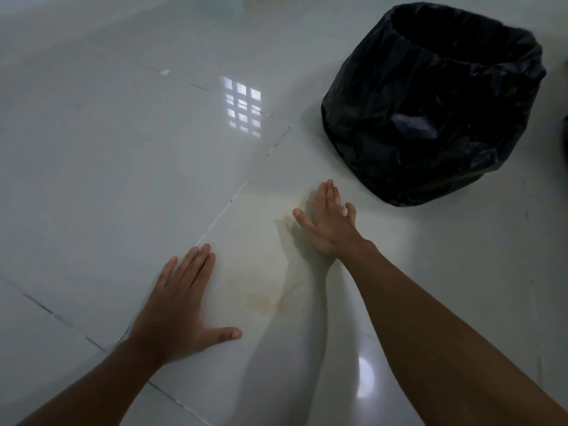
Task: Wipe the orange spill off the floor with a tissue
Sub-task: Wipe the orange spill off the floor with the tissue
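- Left hand (181, 305) spread flat on the floor (107, 179), grip empty.
- Right hand (327, 221) spread, grip empty, above a faint orange stain (261, 298).
- Black bin bag (436, 103) near the right hand.

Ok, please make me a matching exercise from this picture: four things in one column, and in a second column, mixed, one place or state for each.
Things:
1. left hand
2. right hand
3. black bin bag
4. faint orange stain

Places or states:
A. stands upright with its mouth open, far right
B. lies on the floor tile between the two hands
C. flat on the floor, fingers spread, nearest the camera
D. open and empty, reaching toward the bag

Pairs: 1-C, 2-D, 3-A, 4-B
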Tool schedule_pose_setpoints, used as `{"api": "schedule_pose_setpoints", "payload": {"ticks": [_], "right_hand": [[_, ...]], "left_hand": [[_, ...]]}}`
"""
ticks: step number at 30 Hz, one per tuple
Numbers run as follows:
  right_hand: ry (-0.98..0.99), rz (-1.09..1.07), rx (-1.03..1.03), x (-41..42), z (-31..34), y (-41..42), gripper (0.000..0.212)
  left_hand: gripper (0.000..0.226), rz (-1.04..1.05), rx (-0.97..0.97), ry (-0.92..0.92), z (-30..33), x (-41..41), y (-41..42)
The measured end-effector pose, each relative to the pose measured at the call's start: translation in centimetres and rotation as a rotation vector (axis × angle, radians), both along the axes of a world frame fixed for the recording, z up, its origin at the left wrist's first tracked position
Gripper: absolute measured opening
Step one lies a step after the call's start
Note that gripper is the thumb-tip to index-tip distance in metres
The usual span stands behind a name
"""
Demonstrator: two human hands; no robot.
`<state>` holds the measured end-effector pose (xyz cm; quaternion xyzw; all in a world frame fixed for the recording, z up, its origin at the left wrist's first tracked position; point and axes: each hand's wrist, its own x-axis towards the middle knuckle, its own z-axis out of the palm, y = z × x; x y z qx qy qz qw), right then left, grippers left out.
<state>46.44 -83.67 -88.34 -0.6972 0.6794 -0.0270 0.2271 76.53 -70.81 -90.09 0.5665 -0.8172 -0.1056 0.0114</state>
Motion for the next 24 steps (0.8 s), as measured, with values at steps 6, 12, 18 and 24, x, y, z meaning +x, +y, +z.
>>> {"api": "schedule_pose_setpoints", "payload": {"ticks": [6,12,18,24], "right_hand": [[0.048,0.044,0.044,0.1,0.1,-0.2,0.087],[0.072,0.322,-0.010,0.3,0.7,1.8,0.086],[0.137,0.156,-0.017,-3.4,0.2,1.7,0.087],[0.082,0.187,0.045,-0.3,0.6,-1.3,0.093]], "left_hand": [[0.135,-0.001,-0.014,-0.021,-0.2,-0.1,-0.1],[0.133,-0.001,-0.003,-0.026,0.4,-0.4,0.1],[0.133,-0.005,0.002,-0.023,0.5,-0.3,0.1],[0.133,-0.003,0.011,-0.028,0.2,-0.1,-0.1]]}}
